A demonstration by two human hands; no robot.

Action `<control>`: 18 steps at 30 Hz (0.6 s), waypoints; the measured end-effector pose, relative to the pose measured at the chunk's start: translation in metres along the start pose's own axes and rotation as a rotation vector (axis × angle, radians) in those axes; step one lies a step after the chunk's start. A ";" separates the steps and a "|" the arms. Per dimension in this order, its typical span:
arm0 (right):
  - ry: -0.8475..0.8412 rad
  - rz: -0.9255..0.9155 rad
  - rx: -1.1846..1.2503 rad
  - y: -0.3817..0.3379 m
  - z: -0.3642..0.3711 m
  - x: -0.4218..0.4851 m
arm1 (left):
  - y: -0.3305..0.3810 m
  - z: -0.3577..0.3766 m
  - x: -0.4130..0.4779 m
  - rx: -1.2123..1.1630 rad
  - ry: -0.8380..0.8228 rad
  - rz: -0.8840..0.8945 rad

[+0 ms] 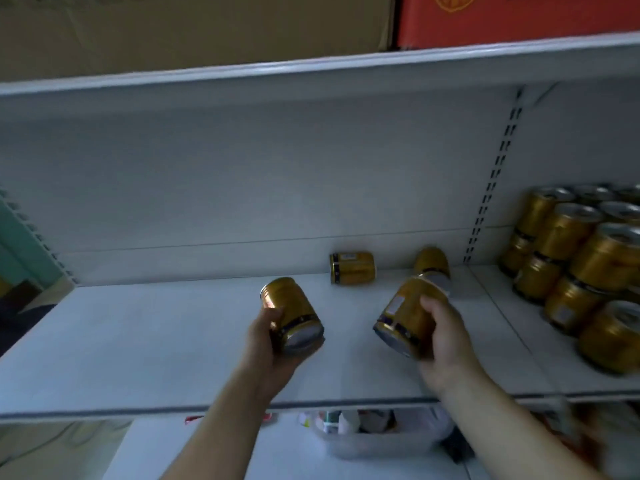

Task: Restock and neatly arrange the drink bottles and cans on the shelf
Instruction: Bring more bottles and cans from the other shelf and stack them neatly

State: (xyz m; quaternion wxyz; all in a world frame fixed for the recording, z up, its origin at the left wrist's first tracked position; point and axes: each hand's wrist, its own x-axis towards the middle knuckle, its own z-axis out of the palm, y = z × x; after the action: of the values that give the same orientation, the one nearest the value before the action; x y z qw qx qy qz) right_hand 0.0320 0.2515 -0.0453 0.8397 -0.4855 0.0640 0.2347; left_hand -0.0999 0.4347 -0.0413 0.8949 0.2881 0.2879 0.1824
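Observation:
My left hand (268, 344) grips a gold can (294, 313), tilted with its base toward me, above the white shelf (173, 334). A second gold can (410, 313) is held in my right hand (446, 341), tilted the same way. Behind them, one gold can (352, 267) lies on its side against the back wall. Another gold can (432, 262) sits just behind the can in my right hand, partly hidden by it. At the right, several gold cans (581, 268) stand stacked in two layers.
An upper shelf (311, 69) overhead carries a brown carton (194, 26) and an orange carton (519, 19). Under the shelf's front edge stands a clear bin (381, 441) with small items. A slotted upright (491, 181) splits the back wall.

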 end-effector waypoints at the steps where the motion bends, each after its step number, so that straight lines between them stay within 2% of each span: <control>1: 0.000 0.099 0.099 -0.009 -0.002 -0.007 | -0.004 0.007 -0.006 -0.046 -0.055 -0.054; 3: -0.022 0.176 0.237 -0.030 -0.009 -0.021 | -0.012 0.025 -0.018 -0.071 -0.151 -0.140; 5: -0.073 0.137 0.316 -0.050 -0.019 -0.033 | -0.024 0.045 -0.025 -0.046 -0.210 -0.198; 9: -0.095 0.050 0.295 -0.090 -0.053 -0.053 | -0.057 0.095 -0.040 0.040 -0.333 -0.222; 13: -0.030 -0.101 0.164 -0.132 -0.103 -0.058 | -0.101 0.150 -0.046 0.183 -0.399 -0.077; 16: -0.003 -0.274 -0.065 -0.169 -0.152 -0.053 | -0.150 0.199 -0.043 0.415 -0.392 0.143; 18: 0.013 -0.384 -0.145 -0.196 -0.190 -0.043 | -0.186 0.236 -0.040 0.565 -0.391 0.228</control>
State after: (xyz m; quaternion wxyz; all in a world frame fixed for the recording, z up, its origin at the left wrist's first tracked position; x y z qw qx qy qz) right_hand 0.1064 -0.0051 0.0242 0.8314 -0.5495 -0.0416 0.0712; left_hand 0.0457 0.1758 0.0172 0.7921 0.5837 0.1163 0.1355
